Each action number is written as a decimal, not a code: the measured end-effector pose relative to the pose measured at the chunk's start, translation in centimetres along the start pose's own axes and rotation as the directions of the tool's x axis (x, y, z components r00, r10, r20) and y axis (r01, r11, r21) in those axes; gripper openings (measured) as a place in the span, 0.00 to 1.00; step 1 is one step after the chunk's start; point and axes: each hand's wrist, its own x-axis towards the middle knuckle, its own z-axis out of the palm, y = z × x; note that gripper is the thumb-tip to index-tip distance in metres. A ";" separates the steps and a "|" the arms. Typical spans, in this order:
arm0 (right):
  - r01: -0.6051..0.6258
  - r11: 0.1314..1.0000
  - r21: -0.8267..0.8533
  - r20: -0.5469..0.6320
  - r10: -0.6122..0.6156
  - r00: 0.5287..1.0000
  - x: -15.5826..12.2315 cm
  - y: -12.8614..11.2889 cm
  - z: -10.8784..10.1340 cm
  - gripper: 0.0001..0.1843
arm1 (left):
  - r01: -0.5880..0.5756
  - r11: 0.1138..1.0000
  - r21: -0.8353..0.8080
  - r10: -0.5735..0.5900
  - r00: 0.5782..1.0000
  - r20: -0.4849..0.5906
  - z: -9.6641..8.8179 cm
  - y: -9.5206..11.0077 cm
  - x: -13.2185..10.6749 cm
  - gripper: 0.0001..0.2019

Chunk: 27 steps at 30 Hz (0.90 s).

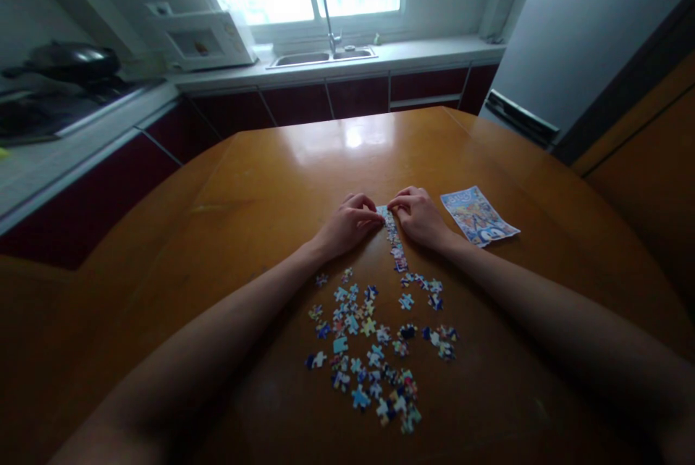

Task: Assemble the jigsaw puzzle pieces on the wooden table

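A narrow strip of joined jigsaw puzzle pieces (pixel 394 239) lies on the wooden table (pixel 260 197), running from between my hands toward me. My left hand (pixel 354 223) rests at the far left end of the strip, its fingers bent and pressed together at the edge. On the opposite side, my right hand (pixel 417 214) pinches at the strip's top right corner. Light blue shows between the fingertips of both hands. Nearer to me, many loose puzzle pieces (pixel 352 324) are scattered in an uneven pile. A smaller row of loose pieces (pixel 420 280) sits just below the strip.
A creased picture sheet (pixel 478 216) lies right of my right hand. Beyond the table are a sink (pixel 326 58) with a tall faucet (pixel 329 16), a white microwave (pixel 203 39) and a dark pan (pixel 73 61) on the stove. A fridge (pixel 591 38) stands at the right.
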 end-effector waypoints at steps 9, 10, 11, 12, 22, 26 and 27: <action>-0.007 1.000 0.015 -0.013 0.007 1.000 0.1 0.1 0.2 0.11 | 0.135 0.991 -0.013 -0.135 0.984 -0.116 -0.3 -0.4 0.2 0.05; -0.008 1.000 0.015 -0.013 0.009 1.000 0.1 0.1 0.2 0.10 | 0.124 0.992 -0.014 -0.125 0.987 -0.106 -0.2 -0.4 0.1 0.05; -0.009 1.000 0.015 -0.010 0.009 1.000 0.1 0.1 0.2 0.10 | 0.112 0.994 -0.013 -0.112 0.989 -0.095 -0.2 -0.4 0.1 0.06; -0.009 1.000 0.015 -0.008 0.009 1.000 0.1 0.1 0.2 0.10 | 0.099 0.995 -0.011 -0.100 0.991 -0.084 -0.1 -0.3 0.1 0.08; -0.005 1.000 0.001 -0.011 0.005 1.000 0.1 0.0 0.1 0.10 | 0.090 0.996 0.014 -0.089 0.993 -0.075 -0.3 0.2 0.1 0.19; -0.002 1.000 -0.007 -0.009 0.002 1.000 0.1 0.2 0.1 0.10 | 0.055 0.998 0.037 -0.053 0.997 -0.058 -0.3 0.1 -0.1 0.20; -0.001 1.000 -0.007 -0.008 0.001 1.000 0.1 0.2 0.1 0.10 | 0.052 0.998 0.035 -0.050 0.997 -0.066 -0.3 0.1 -0.1 0.20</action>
